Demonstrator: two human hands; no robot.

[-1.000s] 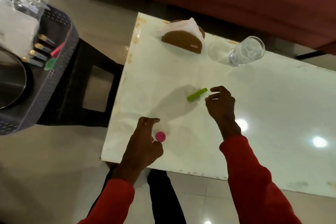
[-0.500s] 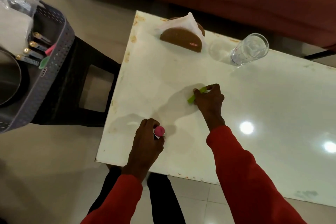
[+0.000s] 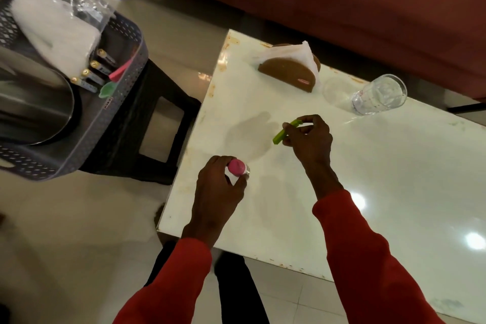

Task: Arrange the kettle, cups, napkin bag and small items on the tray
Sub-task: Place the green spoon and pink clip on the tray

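My left hand [image 3: 219, 187], low in the middle of the frame, is curled around a small bottle with a pink cap [image 3: 236, 167]; my fingers cover most of its body, so only the cap and a strip of pale label show. My right hand [image 3: 309, 138], just above and to the right, pinches a green stick [image 3: 285, 130] between thumb and fingertips, its lower end poking out to the left; I cannot tell what the stick is. Both hands are over the white table [image 3: 368, 179], whose right part is cut off by the frame edge.

At the table's upper edge stands a brown napkin holder [image 3: 288, 75] with white napkins, and to its right a clear glass [image 3: 380, 95] lies on its side.

In the upper left, the grey perforated tray [image 3: 126, 102] sits on a dark stool [image 3: 163, 123], cropped by the left edge. On it, the steel kettle [image 3: 34, 102] is only partly in view. Behind it stands the clear napkin bag [image 3: 57, 21] with a blue zip strip, its contents blurred. Beside the kettle lie batteries [image 3: 90, 75], a pink stick [image 3: 119, 71] and a green piece [image 3: 107, 89] too small to identify.
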